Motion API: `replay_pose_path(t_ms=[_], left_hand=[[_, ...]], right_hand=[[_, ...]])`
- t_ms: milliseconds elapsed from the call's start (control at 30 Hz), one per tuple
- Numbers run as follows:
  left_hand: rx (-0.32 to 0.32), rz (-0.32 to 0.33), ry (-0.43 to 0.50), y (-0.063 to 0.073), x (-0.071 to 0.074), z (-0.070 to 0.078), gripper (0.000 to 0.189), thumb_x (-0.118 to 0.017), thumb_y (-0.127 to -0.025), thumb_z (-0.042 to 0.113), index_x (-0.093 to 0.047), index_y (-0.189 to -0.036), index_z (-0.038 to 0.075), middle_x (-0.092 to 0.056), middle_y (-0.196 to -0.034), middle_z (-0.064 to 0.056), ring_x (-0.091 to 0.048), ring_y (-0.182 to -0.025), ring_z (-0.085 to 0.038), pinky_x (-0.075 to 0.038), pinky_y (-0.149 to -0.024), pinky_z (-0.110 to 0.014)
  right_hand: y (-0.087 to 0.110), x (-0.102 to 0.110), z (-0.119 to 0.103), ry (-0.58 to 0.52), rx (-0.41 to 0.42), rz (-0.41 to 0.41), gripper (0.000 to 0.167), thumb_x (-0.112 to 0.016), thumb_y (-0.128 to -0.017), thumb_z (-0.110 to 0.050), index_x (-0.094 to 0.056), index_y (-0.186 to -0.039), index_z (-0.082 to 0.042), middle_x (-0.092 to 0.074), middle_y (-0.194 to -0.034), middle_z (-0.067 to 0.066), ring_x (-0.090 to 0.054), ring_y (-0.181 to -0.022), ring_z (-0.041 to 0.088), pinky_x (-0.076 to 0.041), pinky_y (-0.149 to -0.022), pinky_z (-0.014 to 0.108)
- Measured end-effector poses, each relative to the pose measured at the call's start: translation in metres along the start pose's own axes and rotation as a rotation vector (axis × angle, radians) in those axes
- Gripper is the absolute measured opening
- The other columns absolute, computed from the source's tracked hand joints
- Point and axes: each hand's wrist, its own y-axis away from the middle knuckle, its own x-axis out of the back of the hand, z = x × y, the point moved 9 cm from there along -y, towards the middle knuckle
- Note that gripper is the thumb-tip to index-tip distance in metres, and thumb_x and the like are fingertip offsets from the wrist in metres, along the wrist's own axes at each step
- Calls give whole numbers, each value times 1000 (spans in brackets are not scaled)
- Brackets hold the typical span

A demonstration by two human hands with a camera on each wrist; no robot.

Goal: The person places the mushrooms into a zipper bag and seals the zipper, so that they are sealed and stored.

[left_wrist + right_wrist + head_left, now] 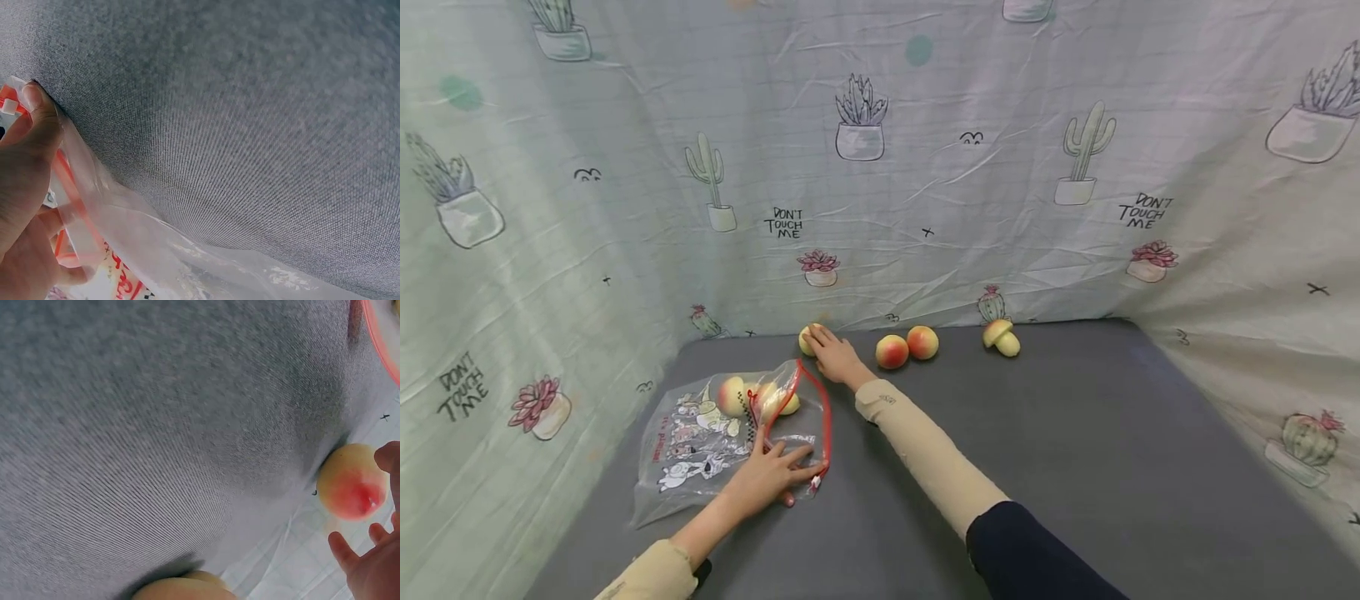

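A clear drawstring-like plastic bag (658,492) with a red-edged mouth and cartoon print lies at the left of the grey table. My left hand (767,477) pinches the bag's mouth near its white slider; in the left wrist view the thumb (42,115) presses on the plastic. Inside the bag show a red-and-yellow peach (730,397) and other pale yellow pieces. At the back edge, my right hand (837,358) reaches over a single peach (806,342). In the right wrist view its fingers (342,550) are spread beside that peach, not closed round it.
Two more peaches (892,352) sit side by side right of the right hand. Farther right lies a toy-like mushroom (1002,337) by the back edge. A printed cloth curtain (925,192) rises behind the table (1075,467) and along both sides.
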Motion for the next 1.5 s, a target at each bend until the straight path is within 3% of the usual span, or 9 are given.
replay_pose_path(t_ms=[100, 200, 333, 467, 533, 833, 1067, 1367, 1500], left_hand=[[-14, 59, -8, 1, -1, 0, 63, -42, -66, 55, -47, -127, 40, -57, -118, 5, -53, -87, -19, -26, -90, -68], [-16, 62, 0, 2, -3, -1, 63, -39, -68, 56, -41, -130, 43, -56, -119, 6, -52, -85, -18, -23, -91, -68], [3, -27, 29, 1, -2, -1, 60, -46, -68, 47, -46, -127, 40, -58, -118, 4, -53, -85, -20, -30, -88, -66], [24, -113, 20, 0, -4, -1, 59, -50, -68, 39, -46, -128, 38, -57, -121, 3, -54, -88, -21, -31, -88, -66], [27, -125, 7, 0, -4, -2, 59, -49, -69, 38, -45, -128, 39, -56, -121, 3, -53, -88, -21, -31, -88, -67], [30, -114, -35, 0, 0, -2, 58, -49, -69, 40, -47, -126, 39, -57, -120, 5, -53, -87, -20, -33, -87, -65], [30, -118, -28, 0, -1, -1, 57, -47, -69, 45, -47, -126, 40, -56, -120, 4, -53, -85, -20, -33, -87, -66], [40, -102, 8, 0, -3, -2, 59, -47, -69, 50, -48, -127, 38, -57, -120, 4, -53, -84, -19, -31, -88, -67], [35, -67, -11, 0, 0, -1, 59, -48, -67, 50, -50, -125, 38, -58, -118, 4, -52, -82, -19, -32, -87, -67]], right_hand=[[-2, -4, 3, 11, -18, -26, 58, -43, -92, -25, -17, -144, -23, -7, -152, -2, -10, -139, 13, -38, -97, 44], [-2, -9, 4, 1, -26, -57, 57, -43, -92, -24, -18, -144, -24, -7, -152, -2, -9, -139, 13, -38, -97, 44], [-1, -12, 1, 16, -18, -49, 57, -44, -92, -24, -20, -143, -23, -9, -152, -1, -12, -139, 15, -39, -96, 44], [1, -6, -6, 94, 13, 24, 57, -47, -91, -25, -24, -142, -23, -18, -149, 1, -22, -135, 19, -41, -94, 40], [2, -2, -8, 129, 27, 60, 57, -48, -90, -25, -24, -142, -23, -23, -146, 2, -28, -131, 22, -43, -90, 38], [5, 6, -11, 198, 61, 98, 52, -48, -90, -24, -31, -140, -21, -32, -140, 1, -38, -121, 21, -44, -87, 34], [7, 8, -14, 235, 83, 147, 45, -55, -87, -30, -43, -127, -15, -32, -141, 4, -40, -120, 22, -48, -81, 33], [6, 7, -4, 248, -21, 154, 61, -55, -85, -39, -28, -139, -30, -38, -129, 12, -46, -107, 27, -49, -76, 31], [6, 6, -3, 243, -42, 160, 59, -54, -85, -40, -30, -138, -30, -39, -126, 12, -46, -105, 28, -50, -73, 30]])
